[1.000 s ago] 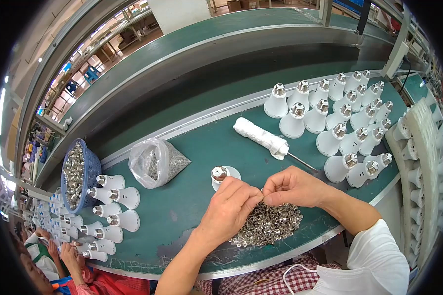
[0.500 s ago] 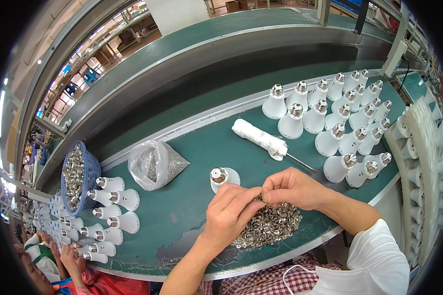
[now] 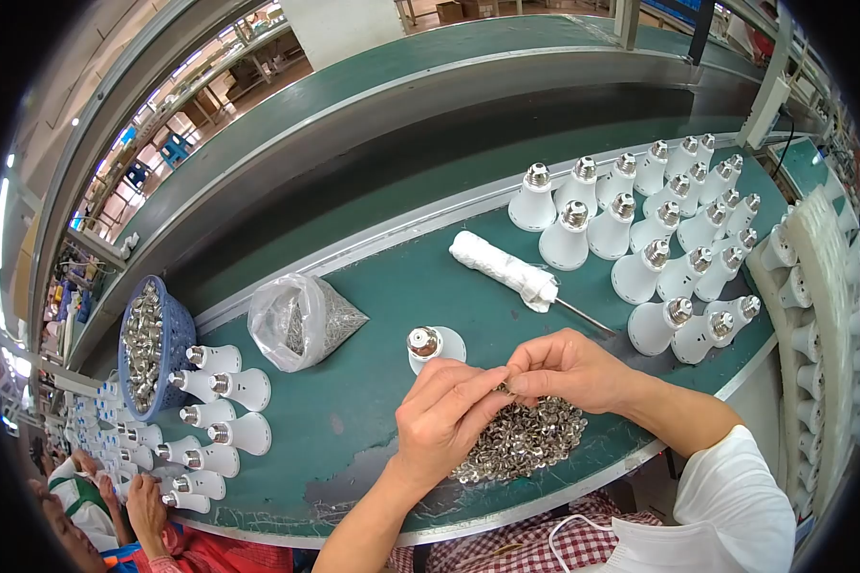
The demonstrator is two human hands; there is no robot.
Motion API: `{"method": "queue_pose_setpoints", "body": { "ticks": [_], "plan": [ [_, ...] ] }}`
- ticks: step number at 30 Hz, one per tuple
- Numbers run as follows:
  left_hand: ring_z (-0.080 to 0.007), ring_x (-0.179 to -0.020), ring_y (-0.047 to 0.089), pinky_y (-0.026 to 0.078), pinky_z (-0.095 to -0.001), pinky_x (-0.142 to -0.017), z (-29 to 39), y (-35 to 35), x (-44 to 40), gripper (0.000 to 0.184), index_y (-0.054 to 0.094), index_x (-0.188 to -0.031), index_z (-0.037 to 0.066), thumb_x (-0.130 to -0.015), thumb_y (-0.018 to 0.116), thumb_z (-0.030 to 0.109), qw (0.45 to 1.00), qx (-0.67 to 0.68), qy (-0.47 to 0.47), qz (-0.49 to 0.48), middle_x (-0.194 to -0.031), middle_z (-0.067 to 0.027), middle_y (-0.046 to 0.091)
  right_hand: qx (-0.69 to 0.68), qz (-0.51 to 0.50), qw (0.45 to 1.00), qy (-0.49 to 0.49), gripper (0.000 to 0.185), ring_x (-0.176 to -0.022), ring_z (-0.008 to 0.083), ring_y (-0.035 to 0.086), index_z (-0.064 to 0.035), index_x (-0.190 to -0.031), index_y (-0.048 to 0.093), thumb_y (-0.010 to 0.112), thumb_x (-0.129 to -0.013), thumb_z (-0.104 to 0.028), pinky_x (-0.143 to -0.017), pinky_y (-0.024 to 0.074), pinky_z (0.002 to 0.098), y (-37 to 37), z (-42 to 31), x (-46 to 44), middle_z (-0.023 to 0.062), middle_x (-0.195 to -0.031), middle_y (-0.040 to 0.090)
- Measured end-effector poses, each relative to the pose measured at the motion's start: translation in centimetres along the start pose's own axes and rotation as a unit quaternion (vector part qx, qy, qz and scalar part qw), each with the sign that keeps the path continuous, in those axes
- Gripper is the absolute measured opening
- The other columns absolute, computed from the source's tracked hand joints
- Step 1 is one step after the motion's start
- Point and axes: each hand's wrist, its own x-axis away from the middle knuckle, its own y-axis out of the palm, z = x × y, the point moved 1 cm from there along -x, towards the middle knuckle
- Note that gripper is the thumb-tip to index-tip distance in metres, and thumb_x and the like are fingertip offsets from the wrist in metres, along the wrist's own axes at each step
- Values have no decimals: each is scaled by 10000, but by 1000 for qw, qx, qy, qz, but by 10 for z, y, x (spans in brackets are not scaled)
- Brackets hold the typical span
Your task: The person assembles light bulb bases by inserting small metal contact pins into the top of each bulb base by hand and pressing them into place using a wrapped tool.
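My left hand (image 3: 444, 420) and my right hand (image 3: 569, 371) meet over a pile of small shiny metal pieces (image 3: 526, 439). Thumbs and fingers of both are pinched together at the fingertips, around what looks like one small metal piece (image 3: 506, 386), mostly hidden. Just beyond my left hand, a white bulb housing (image 3: 454, 346) stands upright with its metal screw base on top. Farther off lies a tool with a white-wrapped handle (image 3: 502, 267) and a thin metal shaft.
Several bulb housings (image 3: 637, 277) stand at the right; others (image 3: 248, 432) lie at the left. A blue basket (image 3: 179, 325) of metal screw caps and a clear plastic bag (image 3: 339, 315) of thin metal pieces are at the left. A co-worker's hand (image 3: 146, 511) is at lower left.
My hands stay pinched together at almost the same spot, with a slight shift of the fingers. At lower left, the co-worker's hands have moved a little.
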Motion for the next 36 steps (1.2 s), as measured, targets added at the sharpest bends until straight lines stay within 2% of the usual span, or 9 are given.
{"method": "queue_pose_setpoints", "body": {
  "ticks": [8,19,26,28,31,32,33,35,36],
  "plan": [
    [-196,-676,556,452,-300,-625,-1,0,0,319,671,-912,39,-610,770,10,1000,8,-4,8,-725,-55,603,24,7,1000,-14,178,-671,51,482,-8,-879,589,561,-903,-182,-611,400,195,3,2,1,-22,-739,551],
    [-211,-697,558,473,-306,-597,2,-2,1,288,668,-904,24,-629,739,-26,994,-61,70,52,-768,-63,607,-43,32,998,-10,150,-661,62,465,-7,-859,568,538,-904,-147,-604,392,204,13,1,-2,-6,-741,531],
    [-224,-696,562,475,-315,-601,0,-12,8,274,658,-904,13,-642,728,-24,987,-115,77,76,-771,-71,606,56,49,996,-58,115,-671,35,454,5,-863,558,548,-892,-106,-602,383,195,23,-7,-11,-13,-740,524],
    [-226,-662,568,468,-312,-598,-1,-20,9,174,658,-871,17,-704,700,-13,988,-135,38,69,-737,-81,609,79,56,993,-69,115,-668,28,457,4,-861,560,557,-887,-108,-591,385,196,23,-12,-16,-19,-739,528],
    [-233,-665,565,464,-306,-607,-5,-36,9,138,655,-865,15,-732,675,-18,987,-140,-8,78,-734,-98,611,153,74,982,-86,138,-650,35,480,7,-840,569,577,-872,-126,-571,401,209,24,-26,-26,-13,-723,550],
    [-202,-672,554,453,-294,-616,-10,-41,9,207,637,-951,12,-747,662,-16,986,-144,-30,74,-727,-86,592,203,85,971,-91,160,-635,48,500,12,-821,575,586,-861,-143,-562,414,222,24,-32,-31,0,-707,568],
    [-202,-672,554,453,-294,-616,-11,-42,7,207,637,-951,12,-747,662,-16,986,-144,-31,75,-727,-86,592,203,83,971,-90,160,-635,48,500,12,-821,575,586,-861,-143,-562,414,222,23,-38,-38,0,-707,568],
    [-158,-672,527,440,-284,-620,-15,-44,3,332,599,-1055,14,-734,682,5,980,-72,-171,75,-723,-56,562,393,94,911,-82,183,-623,105,558,27,-784,589,596,-820,-153,-580,451,256,23,-52,-52,58,-678,606],
    [-121,-672,496,426,-268,-615,-21,-45,3,427,561,-1129,16,-728,706,44,980,-73,-181,49,-726,-32,535,434,90,894,-71,194,-646,184,607,36,-778,606,585,-779,-157,-611,475,297,28,-61,-57,124,-682,626]
  ]
}}
